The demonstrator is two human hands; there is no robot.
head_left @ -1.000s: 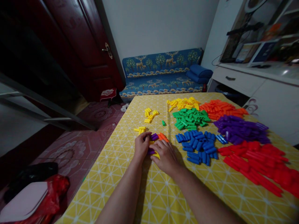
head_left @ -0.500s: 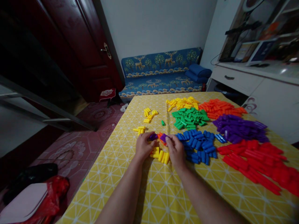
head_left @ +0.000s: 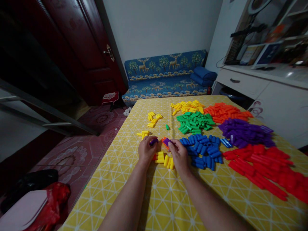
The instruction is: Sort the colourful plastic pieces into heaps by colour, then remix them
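Pinching a dark purple piece (head_left: 153, 142), the left hand (head_left: 145, 149) has its fingers curled and closed on it. The right hand (head_left: 179, 155), facing it across a small gap, is clamped between thumb and fingertips on a purple block (head_left: 166, 141); orange pieces (head_left: 163, 139) show against that block's left side, though I cannot tell whether they are joined to it. Both held parts sit low over the table, between the hands. A light grip near the ends serves best here — ends left bare, the two parts turned level with each other, wrists low so nothing gets knocked.

Just on the near side lie two yellow clusters, a left one (head_left: 159, 157) and a right one (head_left: 168, 162), rounded rods set side by side. The pieces look like smooth, slightly glossy plastic, short and tube-like. To the right spread a blue pile (head_left: 203, 149) and a long red pile (head_left: 262, 170); farther off, purple, green, orange and yellow heaps — all loose, all on a creased yellow tablecloth (head_left: 115, 179) printed with pale triangles.
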